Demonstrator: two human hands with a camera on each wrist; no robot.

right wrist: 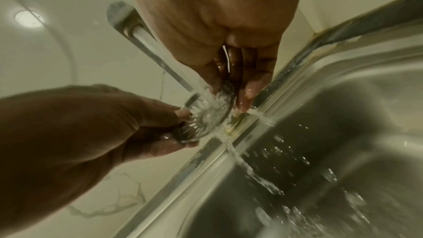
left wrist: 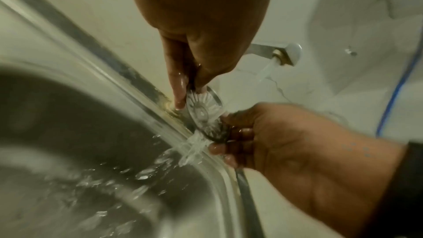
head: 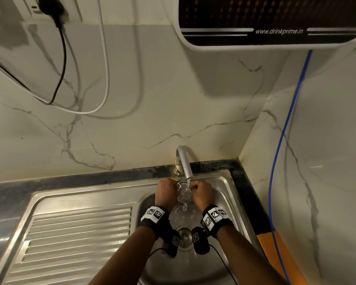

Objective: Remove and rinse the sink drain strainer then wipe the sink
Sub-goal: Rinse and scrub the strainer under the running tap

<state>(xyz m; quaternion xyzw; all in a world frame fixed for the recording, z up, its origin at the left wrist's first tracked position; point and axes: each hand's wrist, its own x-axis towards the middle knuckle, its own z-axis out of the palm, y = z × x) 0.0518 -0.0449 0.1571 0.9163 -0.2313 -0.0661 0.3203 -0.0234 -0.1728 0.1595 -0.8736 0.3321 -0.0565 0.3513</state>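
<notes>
A round metal drain strainer [head: 184, 192] with radial slots is held under the running tap [head: 183, 161], above the back of the steel sink [head: 224, 183]. My left hand [head: 169, 188] pinches its left rim and my right hand [head: 197, 188] pinches its right rim. In the left wrist view the left hand [left wrist: 188, 90] grips the strainer [left wrist: 202, 109] by its edge, with the right hand [left wrist: 231, 138] opposite. Seen from the right wrist, water strikes the strainer [right wrist: 210, 114] and splashes into the bowl. The uncovered drain hole [head: 184, 236] shows between my wrists.
A ribbed steel drainboard [head: 80, 233] lies left of the bowl. On the marble wall hang a black and white water purifier [head: 271, 21], a blue tube [head: 286, 130] and black and white cables [head: 105, 58]. An orange surface [head: 275, 254] borders the sink's right side.
</notes>
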